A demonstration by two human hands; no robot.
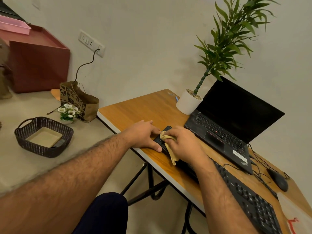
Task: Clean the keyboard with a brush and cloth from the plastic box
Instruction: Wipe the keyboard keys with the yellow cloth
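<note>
A black keyboard lies along the front edge of the wooden table. My right hand grips a tan cloth and presses it onto the keyboard's left end. My left hand rests flat at that same end, fingers straight, thumb against the keyboard's edge. A dark woven plastic box stands on the floor to the left with a tan sheet and a dark object inside. No brush is clearly visible.
An open black laptop sits behind the keyboard, a white potted plant at the table's back, a black mouse with cables to the right. A paper bag, small flowers and a red box stand on the floor.
</note>
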